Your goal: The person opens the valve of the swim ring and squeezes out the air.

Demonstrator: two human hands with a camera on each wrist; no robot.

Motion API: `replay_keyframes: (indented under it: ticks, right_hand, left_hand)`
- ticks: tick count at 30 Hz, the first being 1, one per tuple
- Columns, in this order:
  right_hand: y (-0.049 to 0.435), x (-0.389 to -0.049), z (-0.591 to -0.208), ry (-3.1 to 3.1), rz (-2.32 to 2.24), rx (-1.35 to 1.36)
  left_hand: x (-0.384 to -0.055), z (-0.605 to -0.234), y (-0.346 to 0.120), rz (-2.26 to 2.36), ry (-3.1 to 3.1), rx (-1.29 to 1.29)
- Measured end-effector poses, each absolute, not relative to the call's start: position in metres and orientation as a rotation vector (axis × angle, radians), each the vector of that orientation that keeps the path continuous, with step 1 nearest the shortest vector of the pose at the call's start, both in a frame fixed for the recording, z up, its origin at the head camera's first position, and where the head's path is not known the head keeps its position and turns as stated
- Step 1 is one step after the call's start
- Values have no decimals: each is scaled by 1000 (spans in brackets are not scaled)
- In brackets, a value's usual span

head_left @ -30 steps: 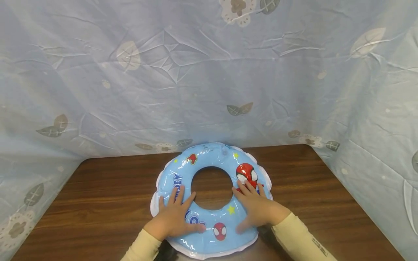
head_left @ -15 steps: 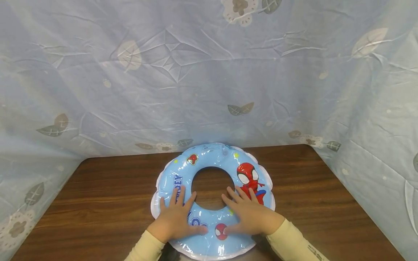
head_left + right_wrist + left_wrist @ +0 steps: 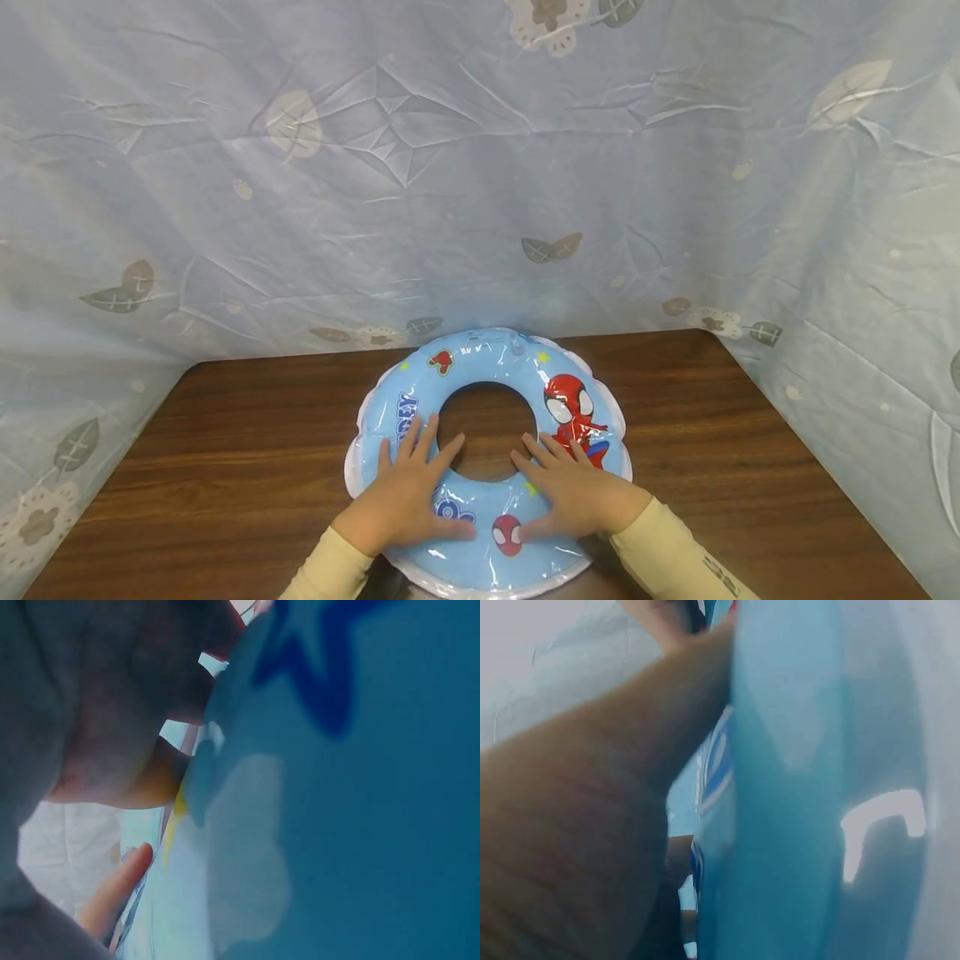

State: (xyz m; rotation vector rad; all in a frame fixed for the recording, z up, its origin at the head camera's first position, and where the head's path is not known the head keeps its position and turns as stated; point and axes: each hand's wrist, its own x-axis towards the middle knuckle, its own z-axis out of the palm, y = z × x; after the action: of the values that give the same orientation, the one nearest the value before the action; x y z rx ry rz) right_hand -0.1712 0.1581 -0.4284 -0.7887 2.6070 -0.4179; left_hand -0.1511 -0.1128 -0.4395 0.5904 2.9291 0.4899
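Observation:
An inflated light-blue swim ring [image 3: 480,567] with a scalloped white edge and red cartoon figures lies flat in the head view. On its near left part rests my left hand [image 3: 401,504], fingers spread and straight. My right hand [image 3: 573,492] lies with spread fingers on the near right part, its thumb by a small printed red face. From the left wrist, the thumb side of the left hand [image 3: 577,787] appears close against the shiny blue vinyl. The right wrist view has the right hand [image 3: 112,697] with fingertips touching the ring's surface.
A dark brown wooden table [image 3: 225,450] carries the ring, whose far edge lies near the table's back edge. Behind and at both sides hangs a pale blue curtain [image 3: 450,208] printed with leaves and flowers.
My right hand has shifted left and toward me along the ring, uncovering the red figure. My left hand's fingers have moved slightly right. The ring stays nearly in place.

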Motion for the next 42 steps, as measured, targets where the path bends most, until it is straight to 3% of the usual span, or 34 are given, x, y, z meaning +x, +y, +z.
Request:
replay_keyframes:
  ticks: [30,42]
  right_hand:
    - [171,-179,-424,2590,-482,-865]
    - [161,-170,-420,2685,-426,-662]
  left_hand:
    - [-145,-440,-109,411,2824,481]
    - [-146,-441,-107,388,2856,484]
